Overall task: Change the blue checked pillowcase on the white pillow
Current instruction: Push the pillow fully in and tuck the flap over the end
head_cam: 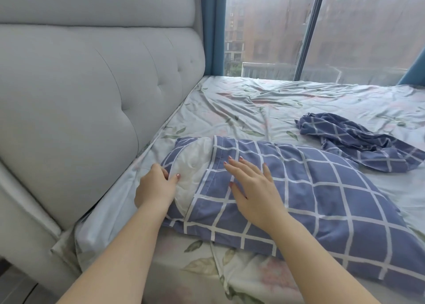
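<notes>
Left hand (156,186) pinching white pillow (197,163), blue checked pillowcase (322,188) gaping

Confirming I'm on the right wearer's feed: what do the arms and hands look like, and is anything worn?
Both forearms are bare, with no sleeves in view. The left hand and right hand show no gloves, rings or watch. The nails are painted reddish pink.

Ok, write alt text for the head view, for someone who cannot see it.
A person's left hand grips the open end of a blue checked pillowcase where the white pillow shows, the right hand flat on it. A second, crumpled checked pillowcase lies beyond on the floral sheet.
</notes>
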